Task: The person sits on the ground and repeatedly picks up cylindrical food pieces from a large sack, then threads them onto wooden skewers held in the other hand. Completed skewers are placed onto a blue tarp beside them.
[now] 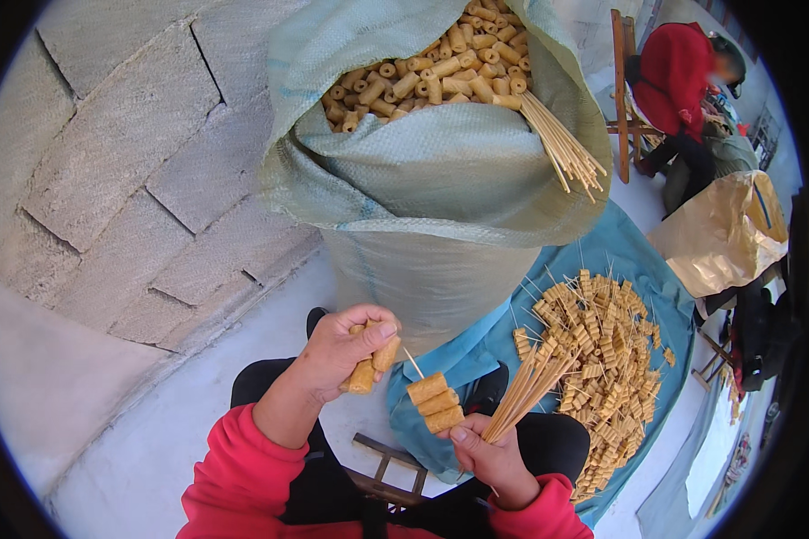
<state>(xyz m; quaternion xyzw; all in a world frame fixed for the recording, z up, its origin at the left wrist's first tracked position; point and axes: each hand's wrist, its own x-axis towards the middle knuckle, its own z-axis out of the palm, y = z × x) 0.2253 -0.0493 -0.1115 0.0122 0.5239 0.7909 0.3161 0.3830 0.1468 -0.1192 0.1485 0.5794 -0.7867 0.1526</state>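
My left hand (pixel 346 350) is closed around a few tan, tube-shaped pieces (pixel 376 363); their exact number is hidden by the fingers. To its right, my right hand (pixel 493 456) grips a fanned bundle of thin wooden skewers (pixel 530 395). The same hand holds one skewer threaded through three tan tubes (pixel 435 402), side by side, with its bare tip pointing up toward the left hand. Beyond my hands stands a large pale green woven sack (pixel 422 278), its mouth rolled down, full of the same hollow tubes (pixel 440 72). More skewers (pixel 562 148) lie on its right rim.
A heap of skewered tubes (pixel 602 386) lies on a blue sheet (pixel 476 332) on the floor to the right. Along the left runs a block wall (pixel 126 153). A person in red (pixel 679 81) sits at far right, near a shiny tan sack (pixel 724 234).
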